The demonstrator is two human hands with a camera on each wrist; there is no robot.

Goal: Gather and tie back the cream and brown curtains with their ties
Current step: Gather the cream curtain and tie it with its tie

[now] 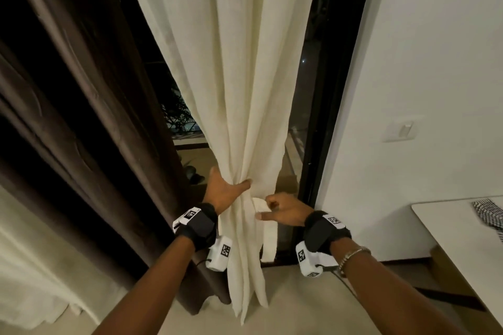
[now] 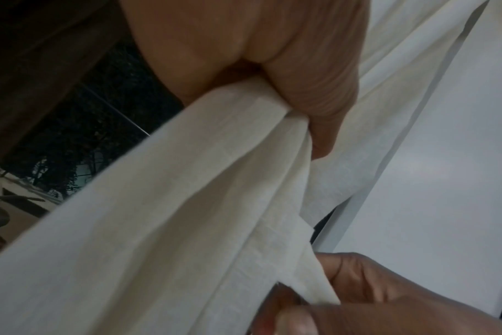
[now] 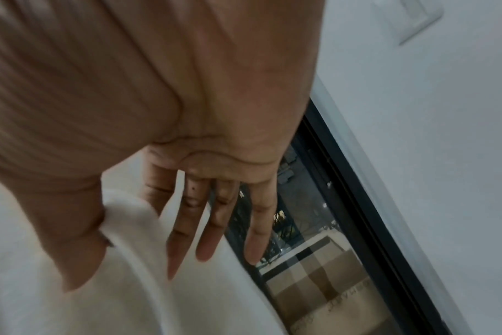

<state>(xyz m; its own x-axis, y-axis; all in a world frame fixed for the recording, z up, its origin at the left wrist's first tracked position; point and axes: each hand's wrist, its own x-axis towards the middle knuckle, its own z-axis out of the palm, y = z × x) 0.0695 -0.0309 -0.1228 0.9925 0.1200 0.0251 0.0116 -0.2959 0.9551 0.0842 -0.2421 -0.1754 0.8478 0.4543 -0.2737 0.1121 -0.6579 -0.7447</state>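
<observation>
The cream curtain (image 1: 239, 90) hangs in front of the dark glass door, drawn into a narrow bundle at waist height. My left hand (image 1: 227, 189) grips that bundle from the left, thumb across the front folds; the left wrist view shows the thumb of the left hand (image 2: 301, 68) pressed into the cream curtain (image 2: 187, 204). Just to the right, my right hand (image 1: 275, 211) pinches the cream tie (image 1: 268, 236), whose loose end hangs down. The tie (image 3: 135, 238) runs between thumb and forefinger of my right hand (image 3: 187, 113). The brown curtain (image 1: 81, 103) hangs loose at left.
The black door frame (image 1: 326, 90) stands right of the curtain, then a white wall with a switch (image 1: 402, 130). A white table (image 1: 449, 228) with a checked cloth (image 1: 490, 215) is at far right. More pale fabric (image 1: 27, 266) lies at lower left.
</observation>
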